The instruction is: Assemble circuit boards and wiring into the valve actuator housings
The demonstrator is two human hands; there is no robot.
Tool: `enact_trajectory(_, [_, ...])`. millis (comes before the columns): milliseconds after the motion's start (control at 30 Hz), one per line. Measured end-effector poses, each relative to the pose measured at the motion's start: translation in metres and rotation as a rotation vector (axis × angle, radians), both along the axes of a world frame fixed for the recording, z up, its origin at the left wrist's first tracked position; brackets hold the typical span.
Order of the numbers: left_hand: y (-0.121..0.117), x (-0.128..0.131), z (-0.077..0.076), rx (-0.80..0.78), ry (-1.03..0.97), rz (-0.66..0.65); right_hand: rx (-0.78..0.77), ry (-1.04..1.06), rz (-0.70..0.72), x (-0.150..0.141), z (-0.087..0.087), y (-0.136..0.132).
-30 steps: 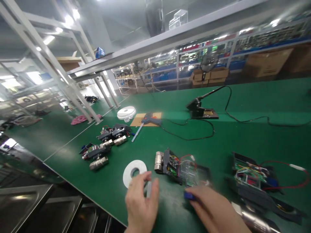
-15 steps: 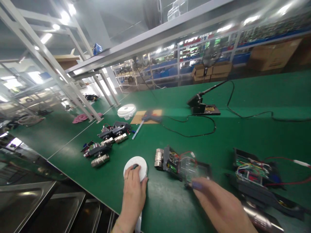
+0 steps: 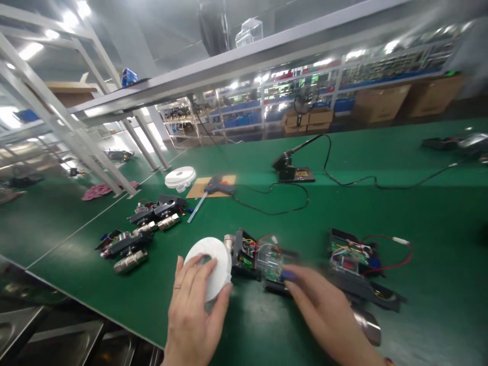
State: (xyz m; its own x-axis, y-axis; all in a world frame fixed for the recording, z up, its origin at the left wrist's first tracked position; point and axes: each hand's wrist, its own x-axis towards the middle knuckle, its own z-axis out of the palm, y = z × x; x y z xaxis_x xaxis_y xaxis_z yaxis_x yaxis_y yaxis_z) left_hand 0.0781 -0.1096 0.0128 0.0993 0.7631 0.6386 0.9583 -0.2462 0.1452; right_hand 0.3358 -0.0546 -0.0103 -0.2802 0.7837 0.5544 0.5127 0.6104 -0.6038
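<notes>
My left hand [image 3: 196, 305] is closed around a white roll [image 3: 219, 259] that looks like tape, fingertips in its centre hole and thumb on the near rim. The roll is tipped up and partly covers a metal ball valve [image 3: 229, 243]. That valve is joined to an opened dark actuator housing [image 3: 241, 256] with circuitry and red wires. My right hand [image 3: 320, 305] pinches the edge of a clear plastic cover [image 3: 270, 258] over the housing's circuit board. Something blue-purple shows at its fingertips, too blurred to name. Another opened actuator [image 3: 353, 262] lies beyond my right hand.
Several valve actuators [image 3: 129, 241] lie at the left. Behind are a glue gun [image 3: 219, 187] on cardboard, white reels [image 3: 180, 176] and a soldering iron stand [image 3: 293, 170] with its cable across the green table [image 3: 438, 229]. Metal trays [image 3: 64, 340] sit below the front edge.
My left hand has lifted and tilted the white roll, bringing it right against the valve. My right hand has shifted slightly onto the clear cover. The view has turned a little rightward.
</notes>
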Motion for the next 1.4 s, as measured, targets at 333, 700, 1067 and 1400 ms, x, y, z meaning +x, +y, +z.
enact_trajectory(333, [0.037, 0.073, 0.012, 0.011, 0.044, -0.218, -0.067, 0.119, 0.008, 0.001, 0.004, -0.005])
enact_trajectory(700, [0.037, 0.065, 0.0, -0.079, 0.147, -0.225, -0.053, 0.158, 0.058, -0.002, 0.004, -0.006])
enact_trajectory(1067, [0.036, 0.063, 0.001, -0.104, 0.142, -0.244, 0.009, 0.15, 0.073, -0.005, 0.007, -0.006])
enact_trajectory(1400, [0.033, 0.065, 0.006, -0.104, 0.161, -0.233, 0.093, 0.162, 0.016, -0.013, 0.002, -0.002])
